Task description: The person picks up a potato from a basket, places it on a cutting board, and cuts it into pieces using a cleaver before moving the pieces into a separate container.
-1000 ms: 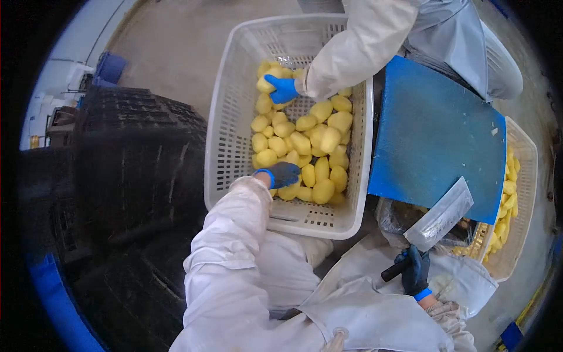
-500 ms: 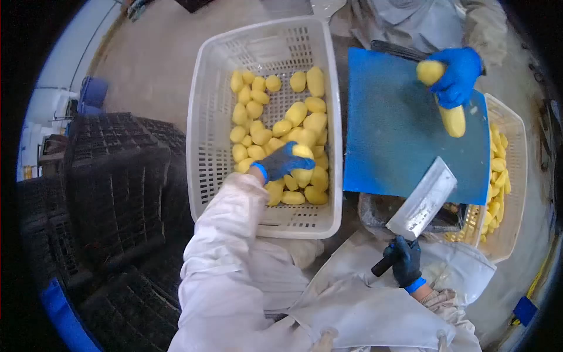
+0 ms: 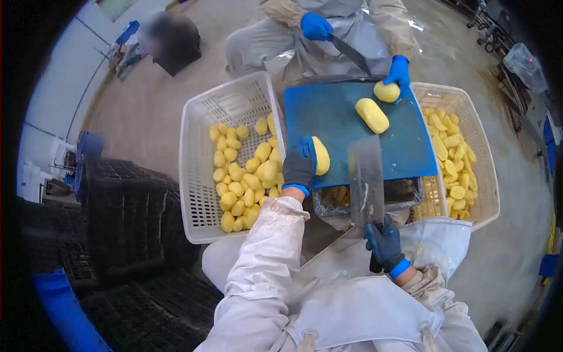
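Note:
My left hand (image 3: 300, 163), in a dark glove, grips a peeled potato (image 3: 321, 156) at the left edge of the blue cutting board (image 3: 319, 108). In my right hand (image 3: 385, 243) is the handle of a cleaver (image 3: 368, 185), its broad blade pointing away from me over the board's near edge. Another peeled potato (image 3: 372, 115) lies on the board. Across from me, a co-worker's blue-gloved hand (image 3: 399, 73) holds a potato (image 3: 387, 91) at the far right of the board. The co-worker's other hand (image 3: 316, 27) holds a dark-bladed knife (image 3: 350, 54).
A white basket (image 3: 193, 170) of whole peeled potatoes stands left of the board. Cut potato pieces fill part of another basket (image 3: 488, 199) at the right. Under the board sits a plastic-lined container (image 3: 328, 205). Black crates (image 3: 126, 217) are stacked at far left.
My left hand has brought a potato from the left basket to the board. The cleaver has turned more upright. The co-worker's potatoes have been separated, and the view has shifted.

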`<state>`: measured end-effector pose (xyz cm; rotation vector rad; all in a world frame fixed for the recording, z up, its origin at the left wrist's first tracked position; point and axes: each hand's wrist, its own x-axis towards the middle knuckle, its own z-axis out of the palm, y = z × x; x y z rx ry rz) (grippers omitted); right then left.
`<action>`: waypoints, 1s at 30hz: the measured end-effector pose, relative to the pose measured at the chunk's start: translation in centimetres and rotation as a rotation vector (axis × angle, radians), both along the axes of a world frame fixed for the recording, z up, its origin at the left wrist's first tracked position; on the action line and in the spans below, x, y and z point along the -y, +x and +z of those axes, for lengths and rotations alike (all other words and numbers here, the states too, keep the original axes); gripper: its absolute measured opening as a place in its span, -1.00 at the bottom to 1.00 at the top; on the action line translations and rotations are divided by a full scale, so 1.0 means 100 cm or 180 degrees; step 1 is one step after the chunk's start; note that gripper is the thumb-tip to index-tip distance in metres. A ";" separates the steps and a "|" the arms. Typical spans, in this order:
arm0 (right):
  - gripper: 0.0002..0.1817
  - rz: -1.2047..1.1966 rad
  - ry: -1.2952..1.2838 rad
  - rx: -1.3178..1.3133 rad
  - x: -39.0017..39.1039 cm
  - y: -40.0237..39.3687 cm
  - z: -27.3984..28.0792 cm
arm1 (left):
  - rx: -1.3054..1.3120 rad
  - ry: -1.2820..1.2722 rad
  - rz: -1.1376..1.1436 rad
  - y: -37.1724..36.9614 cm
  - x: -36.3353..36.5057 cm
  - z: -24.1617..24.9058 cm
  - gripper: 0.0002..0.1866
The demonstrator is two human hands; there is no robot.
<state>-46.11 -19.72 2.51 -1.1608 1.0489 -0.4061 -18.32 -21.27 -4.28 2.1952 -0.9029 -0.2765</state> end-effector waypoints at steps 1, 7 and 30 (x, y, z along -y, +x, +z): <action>-0.87 0.0260 -0.0273 -0.0121 0.003 0.000 0.001 | 0.0106 -0.0053 0.0100 -0.002 -0.002 -0.002 -0.53; -0.75 0.1222 -0.2539 -0.1228 0.019 0.032 0.035 | -0.0259 -0.0043 0.0546 -0.022 0.005 0.012 -0.48; -0.62 0.2008 -0.2549 -0.2274 0.037 0.106 0.060 | 0.0301 0.0222 -0.0013 -0.005 0.005 0.020 -0.77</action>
